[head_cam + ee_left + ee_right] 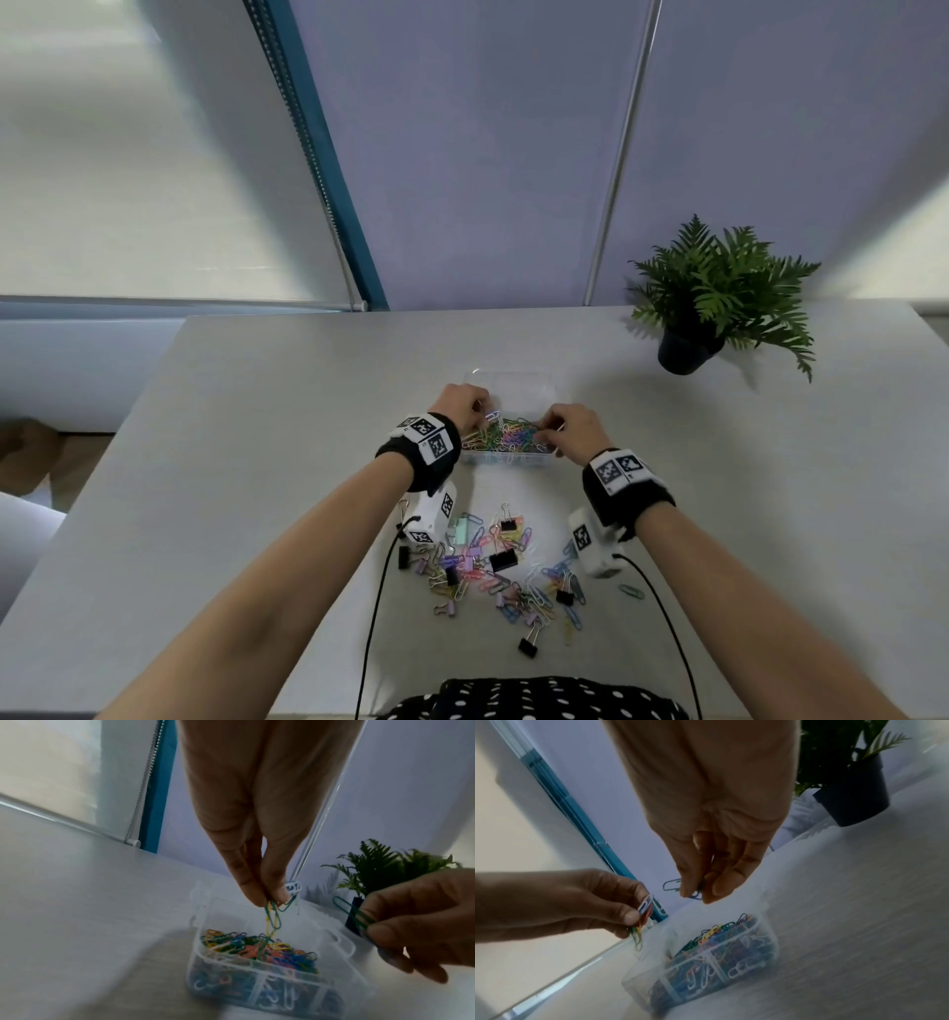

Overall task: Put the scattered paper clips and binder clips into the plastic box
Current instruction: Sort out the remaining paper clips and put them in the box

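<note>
A clear plastic box (544, 390) with its lid laid open behind sits mid-table, heaped with coloured paper clips (506, 437). My left hand (464, 406) hovers over the box's left side and pinches a small bunch of paper clips (272, 914) that dangle into the heap. My right hand (572, 429) is over the right side, pinching a dark green paper clip (349, 912) between thumb and fingers. Nearer to me lies a scattered pile of paper clips and black and pastel binder clips (506, 565).
A potted fern (719, 293) stands at the back right of the white table (257, 462). Cables run from both wrist cameras toward my body. A window blind with a bead chain and a blue frame lies beyond the table's far edge.
</note>
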Demonstrator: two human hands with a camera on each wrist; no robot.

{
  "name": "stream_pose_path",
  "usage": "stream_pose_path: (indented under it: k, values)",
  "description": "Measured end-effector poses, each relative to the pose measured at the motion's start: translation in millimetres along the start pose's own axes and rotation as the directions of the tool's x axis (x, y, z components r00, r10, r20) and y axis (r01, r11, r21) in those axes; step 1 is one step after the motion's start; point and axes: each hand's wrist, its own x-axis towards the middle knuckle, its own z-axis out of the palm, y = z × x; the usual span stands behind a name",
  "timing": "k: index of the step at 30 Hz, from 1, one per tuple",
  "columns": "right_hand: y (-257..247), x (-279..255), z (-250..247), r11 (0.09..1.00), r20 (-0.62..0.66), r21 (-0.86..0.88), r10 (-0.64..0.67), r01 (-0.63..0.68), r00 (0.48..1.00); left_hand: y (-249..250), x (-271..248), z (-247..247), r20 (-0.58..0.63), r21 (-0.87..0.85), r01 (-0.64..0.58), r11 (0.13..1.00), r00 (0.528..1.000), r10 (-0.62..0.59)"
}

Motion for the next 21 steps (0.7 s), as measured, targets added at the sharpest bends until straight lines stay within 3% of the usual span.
stream_pose_path:
  k: [9, 12, 17, 21]
  values:
    - [24, -17, -13, 0.993, -0.045, -0.088, -0.078, 0.073, 0.996, -5, -16, 18, 0.017, 0.061, -0.13, 0.99, 0.991, 0.13]
    - [52, -50, -30, 0.981, -0.004, -0.174, -0.085, 0.084, 0.996, 4, -34, 33, 0.115, 0.016, -0.215, 0.977, 0.971, 0.212]
    - [95, -111, -33, 0.874, 0.206, -0.484, 0.069, 0.04, 0.976, 18, -67, 84, 0.372, 0.063, -0.281, 0.958, 0.897, 0.239]
    - [110, -139, -8, 0.796, 0.257, -0.603, 0.135, 0.05, 0.957, 25, -86, 113, 0.481, 0.171, -0.479, 0.861, 0.804, 0.351]
